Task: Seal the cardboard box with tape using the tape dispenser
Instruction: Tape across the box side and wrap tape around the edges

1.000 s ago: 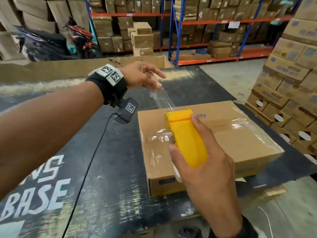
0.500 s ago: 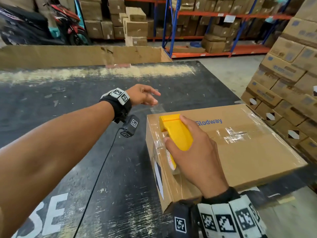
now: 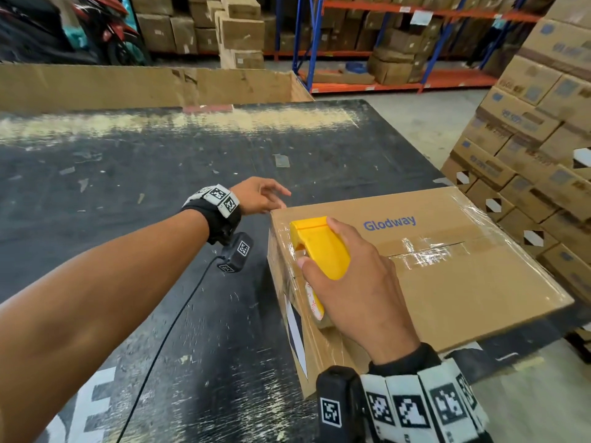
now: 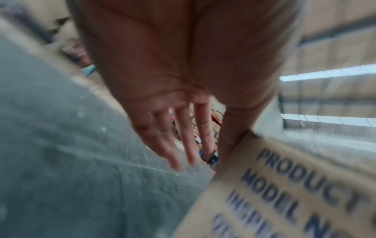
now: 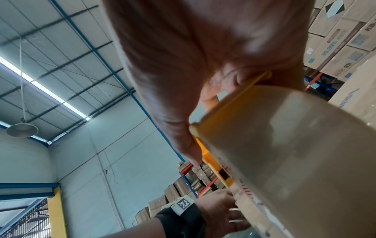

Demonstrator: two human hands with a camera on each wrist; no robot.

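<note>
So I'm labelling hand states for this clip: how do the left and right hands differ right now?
The right hand grips the yellow tape dispenser on top of the cardboard box; the left hand holds nothing. The right hand's fingers curl around the dispenser; the left hand's are straight and spread, at the box's far left corner. Both wear marker-covered wristbands.

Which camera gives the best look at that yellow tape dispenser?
The head view: the whole yellow tape dispenser shows on the cardboard box, gripped by the right hand. The right wrist view shows only its underside and tape roll close up. The left wrist view does not show it.
</note>
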